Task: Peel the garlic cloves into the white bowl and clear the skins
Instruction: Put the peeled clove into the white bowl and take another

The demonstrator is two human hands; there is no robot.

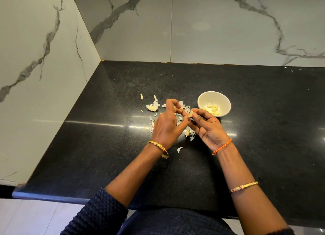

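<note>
We pinch the garlic clove [190, 114] in our right hand [207, 127]; our left hand [167, 122] pinches at its skin. The white bowl [214, 103] holds peeled cloves [212, 109], just right of the hands. Skins [189, 133] litter the black counter [105, 147].

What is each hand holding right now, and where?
The right hand pinches a pale garlic clove at its lower end; the left hand's fingertips meet it there.

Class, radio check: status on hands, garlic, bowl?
Right hand pinching pale garlic clove; left hand picking at it. Small white bowl holds peeled cloves. Papery skins litter black counter.
</note>
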